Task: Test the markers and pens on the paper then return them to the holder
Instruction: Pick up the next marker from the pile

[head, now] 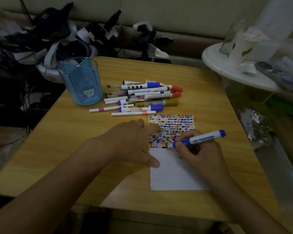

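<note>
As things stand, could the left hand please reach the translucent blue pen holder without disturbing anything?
Probably yes. The left hand lies flat on the white paper, and bare wooden table separates it from the translucent blue pen holder; the pen pile lies to the right.

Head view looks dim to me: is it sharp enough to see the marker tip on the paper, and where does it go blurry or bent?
Head view: dim overall, yet the centre is sharp, so the blue marker in the right hand shows its tip at the paper; the left hand lies flat at the sheet's edge; the white round table and clutter at right are blurred; the wooden table edges bow from wide-angle distortion.
</note>
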The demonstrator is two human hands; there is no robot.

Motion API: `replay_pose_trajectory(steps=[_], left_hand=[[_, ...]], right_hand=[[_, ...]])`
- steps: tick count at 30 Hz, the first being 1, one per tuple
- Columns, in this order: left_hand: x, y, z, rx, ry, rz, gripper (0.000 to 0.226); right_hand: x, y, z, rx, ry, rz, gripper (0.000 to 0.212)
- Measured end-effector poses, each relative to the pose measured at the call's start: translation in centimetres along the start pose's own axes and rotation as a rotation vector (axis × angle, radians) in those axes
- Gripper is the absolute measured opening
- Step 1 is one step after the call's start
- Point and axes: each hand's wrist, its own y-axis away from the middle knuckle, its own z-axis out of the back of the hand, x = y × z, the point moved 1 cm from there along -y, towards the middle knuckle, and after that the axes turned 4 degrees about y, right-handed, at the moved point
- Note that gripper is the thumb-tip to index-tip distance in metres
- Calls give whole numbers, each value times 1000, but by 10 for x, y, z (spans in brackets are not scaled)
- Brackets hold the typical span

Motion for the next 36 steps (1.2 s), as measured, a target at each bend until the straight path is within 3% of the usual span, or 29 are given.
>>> replay_pose_trajectory(steps=[36], left_hand=[[-1,2,2,8,24,1,103]], right_hand=[[6,0,0,-7,15,16,19]])
